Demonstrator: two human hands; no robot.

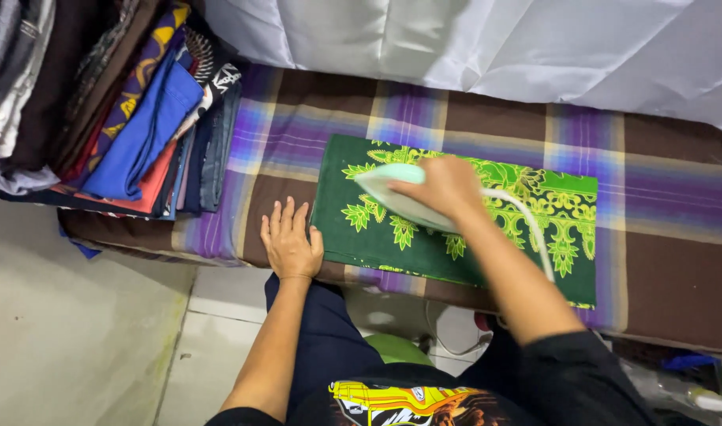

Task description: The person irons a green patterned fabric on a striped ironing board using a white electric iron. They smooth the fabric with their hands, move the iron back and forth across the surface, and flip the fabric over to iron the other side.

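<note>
Head view, iron: a pale green iron [392, 188] rests flat on a folded green cloth with a bright leaf print [487, 237], its tip aimed at the cloth's left end.
Right hand: the right hand [444, 185] is wrapped over the iron's handle, fingers curled shut around it, the forearm running back toward the body; the grip looks set to bear down and steer at once.
Left hand: the left hand [290, 241] lies flat, fingers spread, on the plaid cover [661, 197], touching the cloth's left edge, which likely keeps the fold from sliding.
Cord: a white cord [534, 229] arcs from the iron's rear across the cloth and drops off the near edge, beside the right forearm.
Edges: the green cloth sits near the front edge of the padded surface, its right end short of the cover's right side.
Open room: bare plaid lies behind the cloth and to its right; to the left the room is tighter, with a stack of folded clothes [140, 126] standing beyond the left hand.
Backdrop: white sheeting [495, 39] hangs along the far edge.
</note>
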